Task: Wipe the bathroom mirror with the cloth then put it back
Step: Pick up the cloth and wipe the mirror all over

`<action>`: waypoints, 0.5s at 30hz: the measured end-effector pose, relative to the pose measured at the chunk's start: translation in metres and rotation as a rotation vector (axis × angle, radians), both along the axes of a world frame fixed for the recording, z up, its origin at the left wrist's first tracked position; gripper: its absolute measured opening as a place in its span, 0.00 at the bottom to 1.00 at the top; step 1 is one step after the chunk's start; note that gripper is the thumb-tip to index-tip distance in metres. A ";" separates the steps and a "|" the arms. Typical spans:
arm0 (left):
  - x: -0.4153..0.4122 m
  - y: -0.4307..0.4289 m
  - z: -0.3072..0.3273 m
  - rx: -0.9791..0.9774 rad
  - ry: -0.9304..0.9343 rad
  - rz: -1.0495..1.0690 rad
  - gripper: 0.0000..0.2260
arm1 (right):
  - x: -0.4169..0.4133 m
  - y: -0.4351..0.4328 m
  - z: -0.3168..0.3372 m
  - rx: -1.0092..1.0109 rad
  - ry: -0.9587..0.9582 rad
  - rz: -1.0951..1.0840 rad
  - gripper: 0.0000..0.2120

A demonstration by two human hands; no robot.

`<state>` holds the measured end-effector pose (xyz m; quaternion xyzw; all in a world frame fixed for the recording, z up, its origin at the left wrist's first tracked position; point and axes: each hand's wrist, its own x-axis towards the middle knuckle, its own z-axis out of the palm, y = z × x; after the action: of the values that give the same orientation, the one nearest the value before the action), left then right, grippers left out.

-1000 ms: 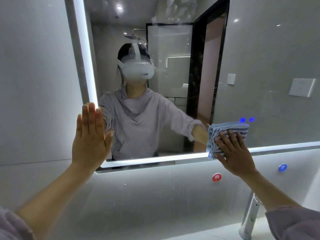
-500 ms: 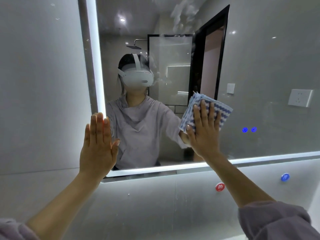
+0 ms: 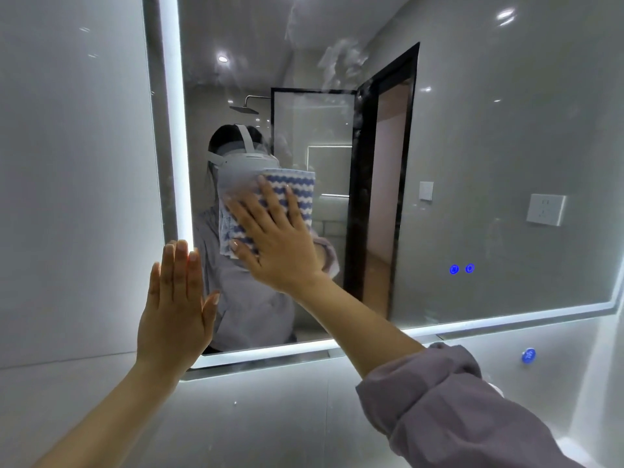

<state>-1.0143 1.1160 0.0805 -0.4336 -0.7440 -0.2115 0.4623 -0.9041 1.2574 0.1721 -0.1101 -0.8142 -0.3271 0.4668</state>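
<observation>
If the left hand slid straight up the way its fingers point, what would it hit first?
Nothing, as far as the picture shows. The left hand lies flat with fingertips at the lit strip; above is only that strip and the mirror. The cloth sits off to the right.

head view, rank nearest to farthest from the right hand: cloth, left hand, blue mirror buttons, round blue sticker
1. cloth, pressed flat under the right hand
2. left hand, to the lower left
3. blue mirror buttons, off to the right
4. round blue sticker, far lower right
</observation>
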 end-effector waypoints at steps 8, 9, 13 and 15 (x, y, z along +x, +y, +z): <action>-0.005 0.001 -0.003 -0.001 0.050 0.016 0.32 | 0.032 0.039 0.004 0.034 0.044 -0.008 0.31; -0.006 0.002 -0.004 0.005 0.059 0.011 0.32 | 0.042 0.050 0.004 0.016 0.057 -0.034 0.31; -0.008 0.003 -0.005 0.023 0.084 0.001 0.31 | 0.096 0.098 0.004 -0.087 0.125 -0.149 0.31; -0.009 0.003 -0.005 0.023 0.084 0.003 0.31 | 0.124 0.120 0.003 -0.180 0.173 -0.167 0.30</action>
<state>-1.0232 1.1191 0.0759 -0.4356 -0.7219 -0.2011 0.4987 -0.7799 1.3770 0.1751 -0.2466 -0.7849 -0.2798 0.4949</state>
